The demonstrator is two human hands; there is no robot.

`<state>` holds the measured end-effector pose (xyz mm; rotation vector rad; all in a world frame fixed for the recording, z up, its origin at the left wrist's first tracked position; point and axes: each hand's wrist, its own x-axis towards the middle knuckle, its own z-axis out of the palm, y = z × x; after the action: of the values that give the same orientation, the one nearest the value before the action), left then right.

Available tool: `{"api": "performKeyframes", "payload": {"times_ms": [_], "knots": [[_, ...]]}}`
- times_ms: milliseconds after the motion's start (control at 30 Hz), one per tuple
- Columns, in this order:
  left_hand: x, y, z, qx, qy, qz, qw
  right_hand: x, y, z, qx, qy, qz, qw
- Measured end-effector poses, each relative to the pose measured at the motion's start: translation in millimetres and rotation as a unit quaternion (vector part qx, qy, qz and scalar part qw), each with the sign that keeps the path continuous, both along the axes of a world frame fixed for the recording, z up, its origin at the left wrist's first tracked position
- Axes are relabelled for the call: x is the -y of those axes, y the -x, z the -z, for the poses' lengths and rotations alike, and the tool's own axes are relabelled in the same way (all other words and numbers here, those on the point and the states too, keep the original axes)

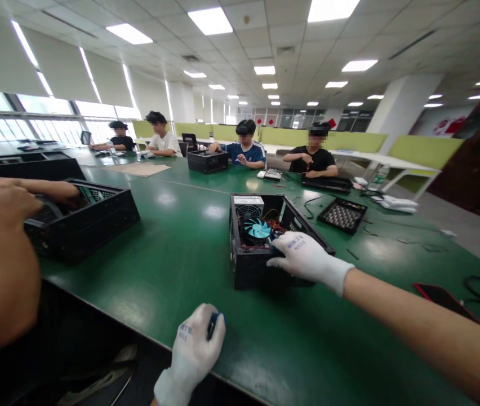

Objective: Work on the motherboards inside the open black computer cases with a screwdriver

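A black computer case (261,270) lies open on the green table, showing a light-blue cooling fan (258,228), a power supply (248,206) and loose coloured wires inside. My right hand (301,254), in a white glove, grips the near rim of this case, thumb outside and fingers over the edge. At the table's front edge is my left hand (195,344), also gloved and closed round a small dark blue object (213,325). Most of that object is hidden by the fingers, so its kind cannot be made out.
To the left, a person's arm (3,270) reaches into another black case (92,220). Several people work across the table (168,214). Right of my case lie a black panel with round holes (343,214), cables and a red-edged dark flat object (443,299).
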<state>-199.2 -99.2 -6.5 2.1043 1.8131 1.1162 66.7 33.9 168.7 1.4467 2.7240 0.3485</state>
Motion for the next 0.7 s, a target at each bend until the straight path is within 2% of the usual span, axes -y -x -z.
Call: {"api": "performKeyframes", "payload": {"times_ms": [100,167,233,367,467,533,600,700], "knots": [[1.0,-2.3,-6.1,0.033,-0.010,-0.003,0.999,48.9,-17.2,1.3,-0.001,0.007,-0.019,1.000],[4.5,-6.8,-21.8,0.065,-0.017,-0.008,0.998,78.0,-25.9,1.0,-0.005,0.016,-0.034,0.999],[10.8,-14.1,-47.1,0.087,-0.025,0.001,0.996,103.6,-32.9,0.2,-0.012,0.032,-0.042,0.999],[26.3,-33.5,-107.5,0.081,-0.026,0.055,0.995,144.8,-44.1,5.0,-0.046,0.055,-0.058,0.996],[35.7,-45.7,-138.2,0.064,-0.020,0.102,0.992,168.7,-46.7,16.8,-0.095,0.027,-0.097,0.990],[40.9,-51.1,-147.7,0.049,-0.018,0.142,0.988,181.6,-43.9,23.1,-0.119,0.021,-0.120,0.985],[45.6,-55.0,-151.3,0.031,-0.023,0.184,0.982,191.0,-39.4,23.1,-0.135,0.051,-0.134,0.980],[49.8,-60.0,-152.7,-0.004,-0.034,0.250,0.968,193.4,-35.8,9.0,-0.155,0.106,-0.145,0.972]]}}
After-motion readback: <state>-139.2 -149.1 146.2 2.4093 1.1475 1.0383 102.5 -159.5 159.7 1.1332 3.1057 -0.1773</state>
